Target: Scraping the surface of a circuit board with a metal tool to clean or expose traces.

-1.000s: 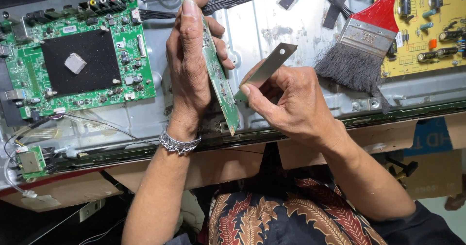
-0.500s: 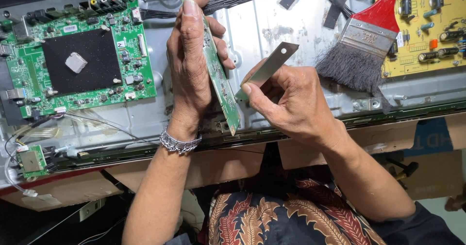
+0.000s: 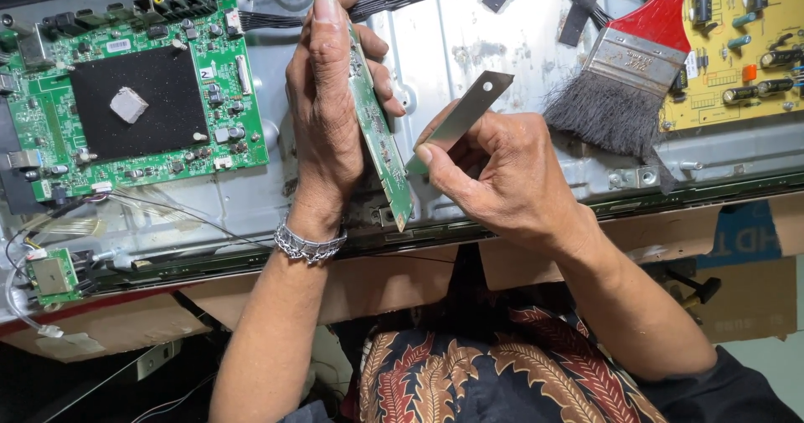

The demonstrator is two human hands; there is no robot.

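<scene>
My left hand (image 3: pixel 327 113) grips a narrow green circuit board strip (image 3: pixel 381 151), held on edge and nearly upright over the metal back panel (image 3: pixel 469 46) of a flat screen. My right hand (image 3: pixel 502 176) pinches a thin grey metal blade (image 3: pixel 461 117) between thumb and fingers. The blade's lower end rests against the right face of the strip, and its upper end slants up to the right. A silver chain bracelet (image 3: pixel 308 245) circles my left wrist.
A large green main board (image 3: pixel 134 96) with a black square patch lies at the left. A red-handled brush (image 3: pixel 624 75) with dark bristles rests at the right, beside a yellow power board (image 3: pixel 745 46). A small green module (image 3: pixel 52 276) with wires sits lower left. Black cable bundle (image 3: pixel 419 0) runs along the top.
</scene>
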